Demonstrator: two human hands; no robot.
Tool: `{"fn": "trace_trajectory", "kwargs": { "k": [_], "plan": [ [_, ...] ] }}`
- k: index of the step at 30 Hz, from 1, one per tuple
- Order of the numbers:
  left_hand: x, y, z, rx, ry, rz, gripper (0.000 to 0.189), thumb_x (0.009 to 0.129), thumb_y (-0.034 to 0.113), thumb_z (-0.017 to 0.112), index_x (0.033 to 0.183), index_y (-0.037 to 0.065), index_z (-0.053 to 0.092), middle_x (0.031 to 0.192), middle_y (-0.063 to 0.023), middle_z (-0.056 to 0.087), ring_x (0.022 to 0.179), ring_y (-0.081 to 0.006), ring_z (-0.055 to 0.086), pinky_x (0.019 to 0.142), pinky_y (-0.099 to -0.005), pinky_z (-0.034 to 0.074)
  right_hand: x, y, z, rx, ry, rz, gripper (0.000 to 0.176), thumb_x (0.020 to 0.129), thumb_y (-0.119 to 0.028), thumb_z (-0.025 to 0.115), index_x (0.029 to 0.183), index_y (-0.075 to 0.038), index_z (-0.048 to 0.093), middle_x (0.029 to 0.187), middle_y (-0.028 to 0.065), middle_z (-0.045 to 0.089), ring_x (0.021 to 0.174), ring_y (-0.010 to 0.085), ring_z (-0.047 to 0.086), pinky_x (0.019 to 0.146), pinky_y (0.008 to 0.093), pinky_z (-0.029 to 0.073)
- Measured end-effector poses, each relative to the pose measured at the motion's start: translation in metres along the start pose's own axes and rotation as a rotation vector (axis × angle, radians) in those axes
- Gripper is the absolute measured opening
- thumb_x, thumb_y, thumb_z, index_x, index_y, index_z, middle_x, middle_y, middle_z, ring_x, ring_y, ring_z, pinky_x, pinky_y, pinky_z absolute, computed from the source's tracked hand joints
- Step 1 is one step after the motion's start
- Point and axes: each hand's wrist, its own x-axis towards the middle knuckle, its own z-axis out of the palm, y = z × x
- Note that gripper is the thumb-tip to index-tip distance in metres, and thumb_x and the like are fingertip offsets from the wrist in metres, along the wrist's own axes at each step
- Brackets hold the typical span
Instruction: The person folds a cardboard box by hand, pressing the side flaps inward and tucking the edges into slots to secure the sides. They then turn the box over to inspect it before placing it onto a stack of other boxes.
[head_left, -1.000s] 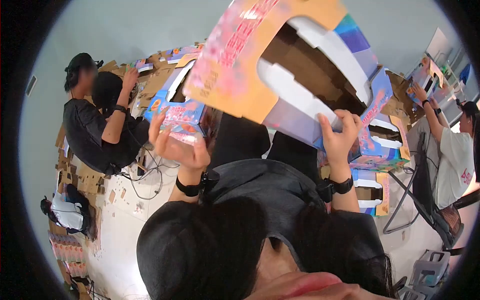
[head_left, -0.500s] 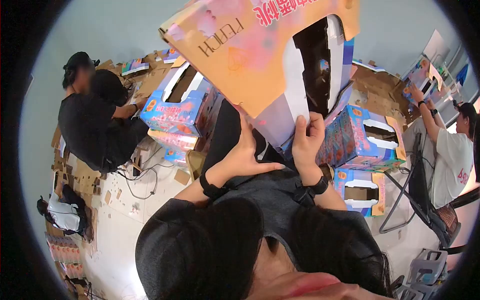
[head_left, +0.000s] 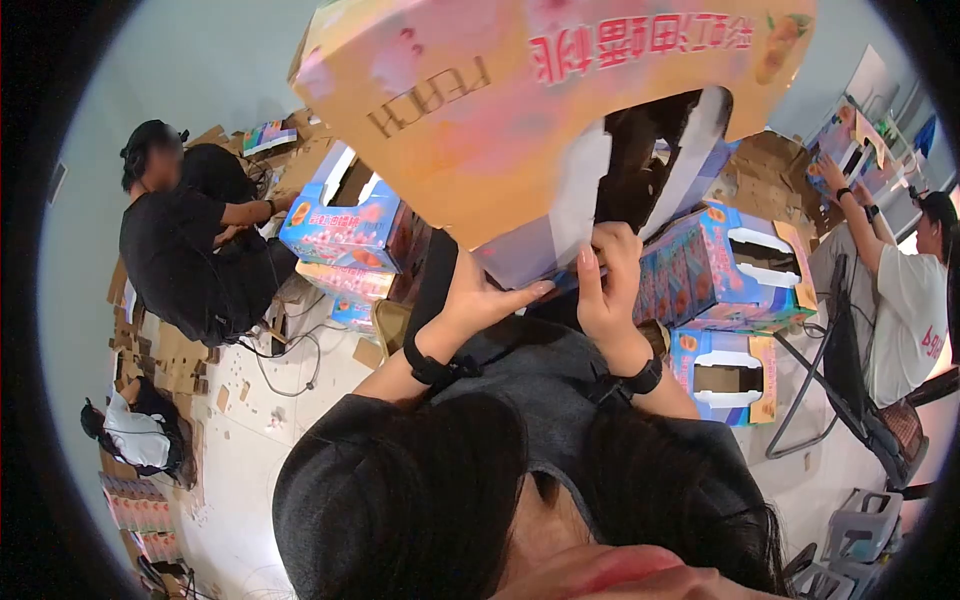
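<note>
Since a second ago the peach carton (head_left: 480,130) has swung round and risen, so that its orange face with the lettering now spans the top of the view. The left hand (head_left: 485,300), which then hung spread in the air, has come in against the carton's lower edge. That hand is flat now, fingers stretched out and pressed up under the carton's pale bottom corner, gripping nothing. The right hand (head_left: 608,285) sits just beside it, fingers curled tight and pinching the white flap (head_left: 580,200) at the carton's cut-out opening. Both wrists, below the carton, wear black bands (head_left: 428,365).

The carton is held aloft and tilted in front of the person, its dark inside showing through the opening above the right hand.

Below the carton on its left, a blue assembled box (head_left: 345,225) tops a short stack. Below it on its right stand more blue boxes (head_left: 725,265), one lying lower with its opening up (head_left: 722,378). Well to the left of the carton a person in black (head_left: 185,250) bends over cardboard scraps (head_left: 165,350) on the pale floor (head_left: 240,450). Far to the carton's right a person in a white shirt (head_left: 905,310) reaches towards another box
</note>
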Motion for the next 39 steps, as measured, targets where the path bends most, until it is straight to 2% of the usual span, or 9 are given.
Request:
{"fn": "trace_trajectory", "kwargs": {
  "k": [6,10,13,20,23,26,29,35,39],
  "plan": [
    [0.002,-0.001,-0.004,0.105,0.014,0.057,0.098,0.067,0.018,0.085,0.14,0.002,0.021,0.131,-0.014,0.041,0.122,-0.0239,0.045,0.101,-0.0389,0.039,-0.002,0.003,-0.022,-0.122,0.092,-0.218,0.032,0.074,-0.011,0.068,0.104,-0.002,0.065,0.098,0.015,0.059,0.088,0.0304,0.056,0.079,0.0386,0.044],
    [0.001,0.006,-0.013,0.177,0.054,0.147,0.098,0.07,0.02,0.081,0.143,0.001,0.019,0.131,-0.0143,0.041,0.123,-0.0242,0.044,0.103,-0.0392,0.037,-0.009,0.025,-0.05,-0.398,0.325,-0.425,0.041,0.074,-0.015,0.066,0.112,-0.004,0.058,0.114,0.0144,0.057,0.106,0.0313,0.053,0.093,0.0386,0.04],
    [0.0,0.015,-0.019,0.104,0.112,0.103,0.094,0.075,0.028,0.075,0.146,0.0,0.02,0.133,-0.0149,0.042,0.124,-0.0244,0.043,0.105,-0.0393,0.034,-0.003,0.055,-0.07,-0.418,0.483,-0.244,0.052,0.082,-0.02,0.061,0.129,-0.003,0.046,0.128,0.0159,0.05,0.115,0.0312,0.049,0.1,0.0393,0.036],
    [0.004,-0.003,-0.033,-0.099,0.026,0.009,0.089,0.08,0.035,0.067,0.148,0.0,0.02,0.138,-0.0144,0.04,0.128,-0.0246,0.039,0.108,-0.0387,0.03,-0.029,0.103,-0.084,0.573,0.207,0.723,0.067,0.094,-0.048,0.045,0.14,-0.002,0.037,0.133,0.0133,0.05,0.121,0.0244,0.049,0.101,0.0381,0.039],
    [0.008,0.004,-0.036,-0.097,-0.051,-0.042,0.091,0.08,0.034,0.068,0.148,0.0,0.019,0.139,-0.0139,0.039,0.129,-0.024,0.038,0.108,-0.0384,0.029,-0.039,0.092,-0.087,0.838,0.081,0.769,0.069,0.091,-0.041,0.056,0.144,-0.003,0.032,0.136,0.0108,0.045,0.123,0.0207,0.045,0.104,0.0342,0.035],
    [0.011,0.012,-0.047,-0.016,-0.197,-0.13,0.096,0.077,0.03,0.074,0.149,0.002,0.016,0.14,-0.014,0.038,0.13,-0.023,0.036,0.107,-0.0374,0.031,-0.044,0.093,-0.079,0.742,0.109,0.641,0.07,0.091,-0.04,0.057,0.143,-0.003,0.031,0.136,0.0101,0.046,0.124,0.0219,0.044,0.106,0.0356,0.032],
    [0.017,0.033,-0.049,0.136,-0.344,-0.134,0.108,0.072,0.025,0.081,0.151,0.004,0.011,0.141,-0.0144,0.037,0.129,-0.0228,0.038,0.104,-0.0364,0.034,-0.057,0.103,-0.076,0.651,0.203,0.556,0.065,0.09,-0.045,0.057,0.138,-0.005,0.038,0.125,0.009,0.052,0.113,0.0224,0.053,0.095,0.0367,0.045],
    [0.02,0.049,-0.047,0.267,-0.394,-0.157,0.124,0.069,0.031,0.083,0.151,0.007,-0.007,0.148,-0.0215,0.027,0.133,-0.0284,0.034,0.106,-0.0379,0.033,-0.062,0.094,-0.073,0.624,0.267,0.625,0.068,0.09,-0.047,0.056,0.139,-0.004,0.035,0.125,0.0095,0.051,0.113,0.024,0.052,0.097,0.0367,0.042],
    [0.018,0.04,-0.047,0.248,-0.319,-0.141,0.122,0.071,0.034,0.081,0.152,0.007,-0.006,0.152,-0.0221,0.022,0.138,-0.0301,0.029,0.109,-0.0391,0.029,-0.033,0.068,-0.067,-0.021,0.413,0.187,0.067,0.086,-0.036,0.061,0.138,-0.003,0.036,0.127,0.0127,0.051,0.115,0.0274,0.05,0.101,0.0409,0.038]
  ]
}}
